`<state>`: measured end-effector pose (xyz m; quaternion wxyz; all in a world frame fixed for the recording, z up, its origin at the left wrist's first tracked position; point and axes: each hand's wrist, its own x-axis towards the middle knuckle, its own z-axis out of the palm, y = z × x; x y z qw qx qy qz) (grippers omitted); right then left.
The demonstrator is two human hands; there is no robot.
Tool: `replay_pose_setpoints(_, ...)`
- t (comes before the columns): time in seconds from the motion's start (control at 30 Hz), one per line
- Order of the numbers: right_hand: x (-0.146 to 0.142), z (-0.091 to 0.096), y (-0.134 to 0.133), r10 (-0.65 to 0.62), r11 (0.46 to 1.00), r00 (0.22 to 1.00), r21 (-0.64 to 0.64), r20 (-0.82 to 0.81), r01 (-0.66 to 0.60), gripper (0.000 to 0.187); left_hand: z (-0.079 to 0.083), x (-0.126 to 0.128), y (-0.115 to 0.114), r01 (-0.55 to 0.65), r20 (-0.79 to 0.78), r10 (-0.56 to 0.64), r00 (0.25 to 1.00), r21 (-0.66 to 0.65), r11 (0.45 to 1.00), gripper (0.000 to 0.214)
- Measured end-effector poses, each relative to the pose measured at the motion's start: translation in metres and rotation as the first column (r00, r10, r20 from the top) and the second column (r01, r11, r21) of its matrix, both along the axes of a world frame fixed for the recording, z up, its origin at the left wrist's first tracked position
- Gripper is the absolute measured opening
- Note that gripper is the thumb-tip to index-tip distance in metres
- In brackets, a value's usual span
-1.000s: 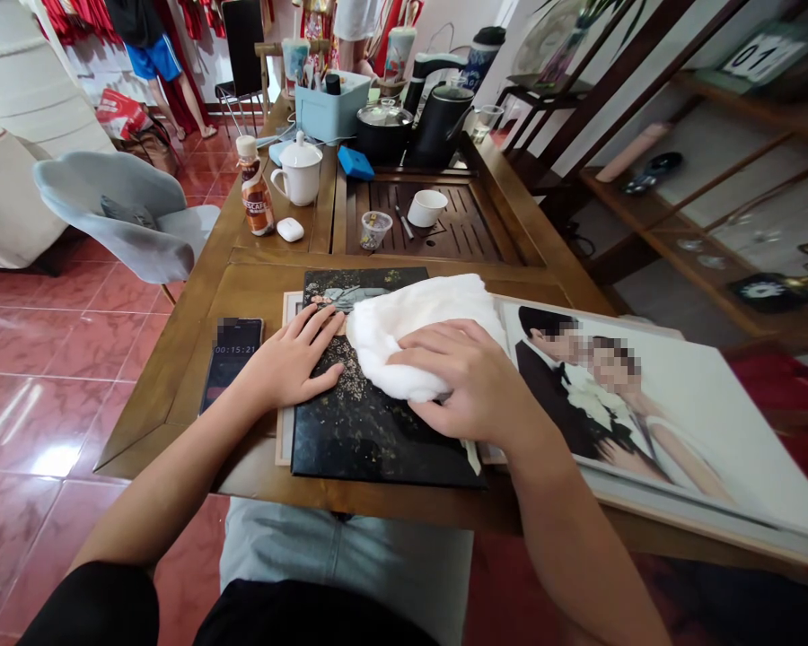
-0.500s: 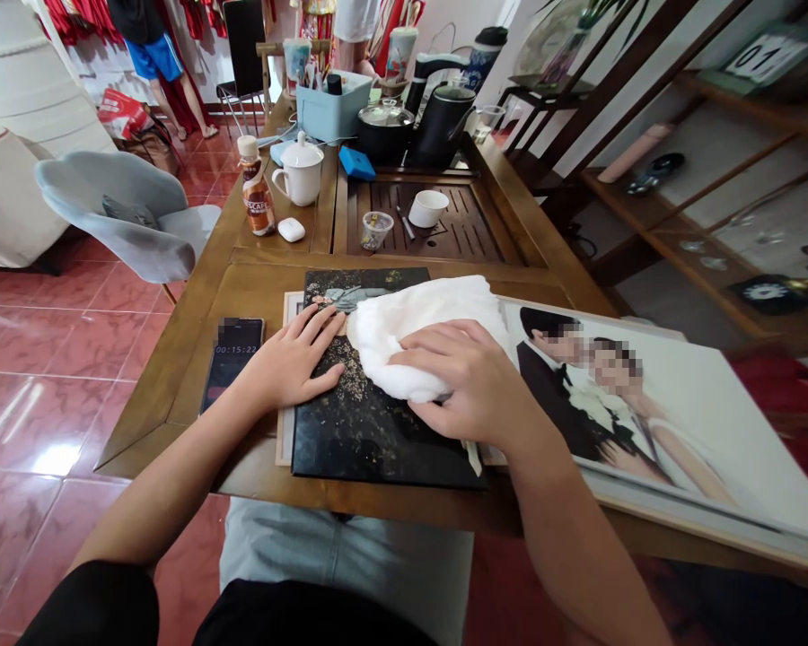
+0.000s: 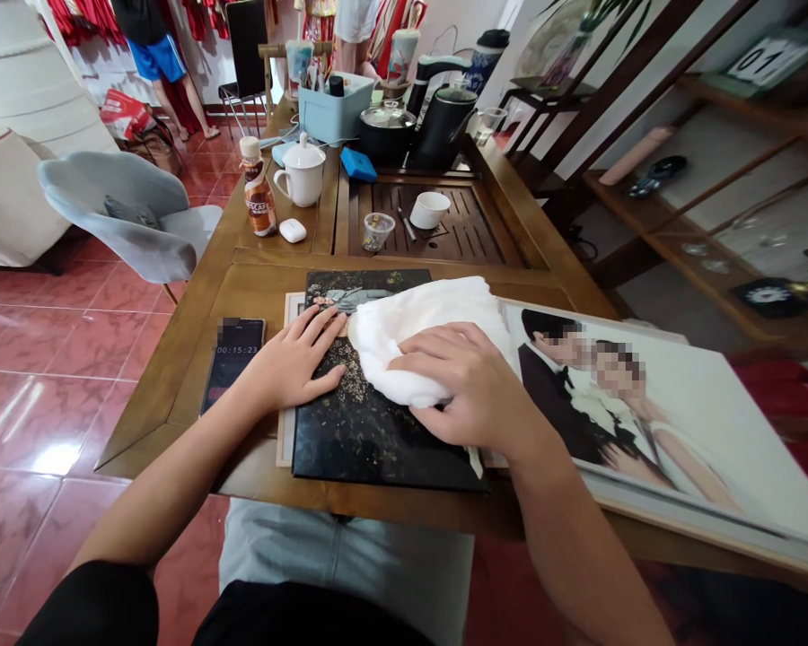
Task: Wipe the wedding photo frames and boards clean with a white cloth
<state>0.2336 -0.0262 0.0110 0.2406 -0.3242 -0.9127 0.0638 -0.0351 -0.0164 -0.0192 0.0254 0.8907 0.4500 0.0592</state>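
Observation:
A dark, glossy photo panel [image 3: 377,449] with a speckled floral pattern lies flat at the table's front edge, over a pale wooden frame [image 3: 285,440]. My left hand [image 3: 303,359] rests on its left side, palm down, fingers spread. In my right hand [image 3: 468,381] is a bunched white cloth [image 3: 431,314], its fingers curled over it and pressing it on the panel. The cloth covers the panel's upper right part. To the right lies a large wedding photo [image 3: 619,404] of a couple, partly under the cloth's edge.
A phone [image 3: 232,359] showing a timer lies left of the panel. Behind stand a coffee bottle [image 3: 259,193], a lidded white mug [image 3: 303,170], a white earbud case [image 3: 293,231], a small plastic cup [image 3: 378,231], a white teacup [image 3: 430,210] and a black kettle [image 3: 443,126]. A person [image 3: 158,58] stands far left.
The right hand and cloth have shifted only very slightly on the panel. The left hand stays in place, and the phone timer has advanced one second.

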Motion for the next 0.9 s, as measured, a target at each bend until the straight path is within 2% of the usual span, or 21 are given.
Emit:
replay_pose_setpoints(0.1,-0.0007,0.0029,-0.0011,0.135,0.989,0.99,-0.059,-0.033,-0.137,0.029,-0.0006,-0.0004,0.0003,0.004,0.011,-0.004,1.0,0.0,1.0,0.071)
replay_pose_setpoints(0.17,-0.0003,0.0038,-0.0012,0.173,0.981,0.984,-0.082,-0.046,-0.176,0.029,-0.0007,-0.0005,0.0005,0.007,0.021,-0.007,1.0,-0.001,1.0,0.07)
replay_pose_setpoints(0.37,0.0023,0.0004,0.0014,-0.019,1.0,1.0,-0.002,-0.01,0.019,0.03,0.0006,0.0007,0.0003,-0.005,-0.013,0.005,1.0,-0.008,1.0,0.075)
replay_pose_setpoints(0.43,0.0012,0.0005,0.0011,0.006,1.0,1.0,-0.008,-0.012,-0.006,0.029,0.0006,0.0008,0.0001,-0.007,-0.014,0.007,1.0,-0.008,1.0,0.074)
replay_pose_setpoints(0.6,-0.0018,0.0036,-0.0018,0.178,0.979,0.982,-0.091,-0.055,-0.183,0.029,-0.0004,-0.0006,0.0005,0.011,0.003,-0.011,1.0,-0.003,1.0,0.071)
replay_pose_setpoints(0.67,-0.0007,0.0037,-0.0015,0.161,0.982,0.986,-0.097,-0.053,-0.165,0.03,-0.0004,-0.0008,0.0007,0.01,0.002,-0.01,1.0,0.002,1.0,0.071)
replay_pose_setpoints(0.83,0.0028,0.001,0.0014,-0.006,1.0,1.0,-0.013,-0.001,0.006,0.029,0.0001,0.0005,0.0008,-0.004,-0.015,0.004,1.0,-0.002,1.0,0.076)
replay_pose_setpoints(0.9,0.0015,0.0008,0.0011,0.014,1.0,1.0,-0.002,-0.002,-0.014,0.029,0.0,0.0008,0.0008,-0.006,-0.019,0.006,1.0,-0.002,1.0,0.076)
